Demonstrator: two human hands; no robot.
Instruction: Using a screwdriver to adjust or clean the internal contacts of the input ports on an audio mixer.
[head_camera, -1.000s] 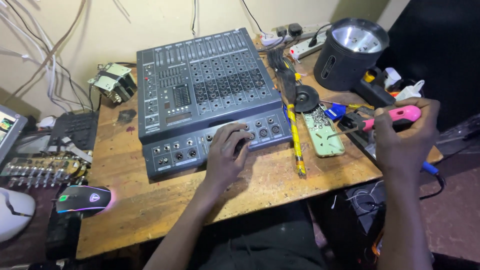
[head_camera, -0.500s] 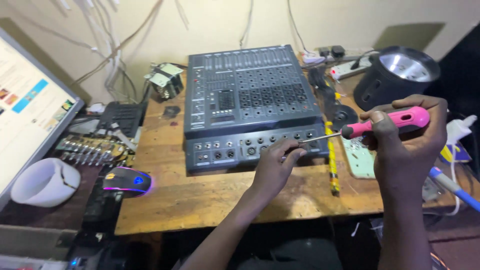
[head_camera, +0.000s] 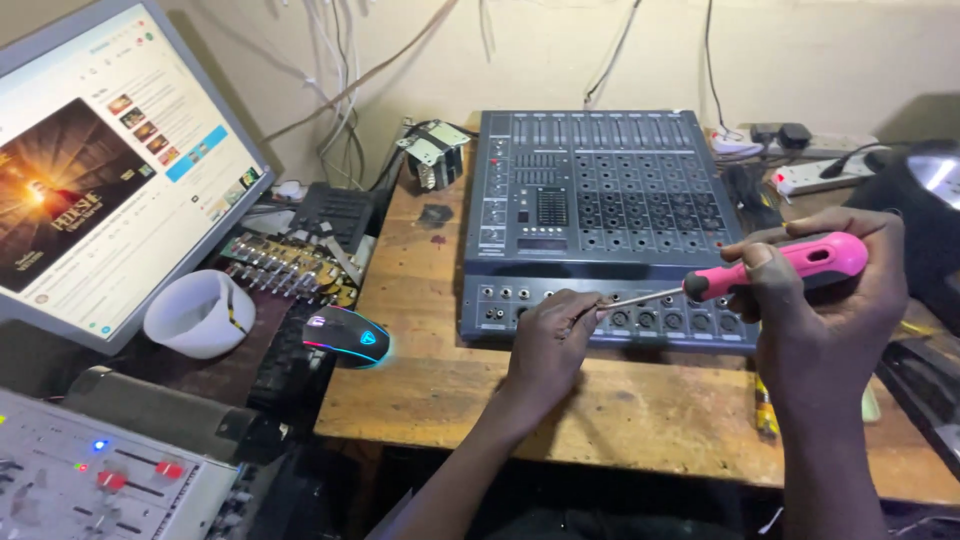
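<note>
- We see the right hand (head_camera: 820, 310) at the right of the frame, closed around the pink handle of a screwdriver (head_camera: 775, 268), fingers wrapped over the grip.
- The screwdriver lies nearly level, its thin metal shaft running left and slightly down toward the middle of the frame.
- The left hand (head_camera: 548, 345) sits at lower centre, its fingertips pinched together at the tip of the shaft, right in front of the jack panel.
- We cannot tell whether those fingertips hold a screw or only the tip itself; it is too small to make out.
- The audio mixer (head_camera: 600, 200) fills the upper centre, a dark grey console with rows of faders and knobs, its front panel of round sockets facing us.
- It rests on a wooden desk (head_camera: 440, 390), whose bare planks show below and to the left of the console.
- A glowing computer mouse (head_camera: 346, 335) lies at the left edge of the desk, well apart from both hands.
- A white cup (head_camera: 198, 314) stands further left, just below a lit monitor (head_camera: 110, 160) that takes up the upper left of the frame.
- A circuit board with a row of knobs (head_camera: 290, 268) lies between the cup and the mixer.
- A small transformer (head_camera: 435, 152) sits behind the mixer's left corner.
- A white power strip (head_camera: 815, 175) lies at the upper right, near the wall.
</note>
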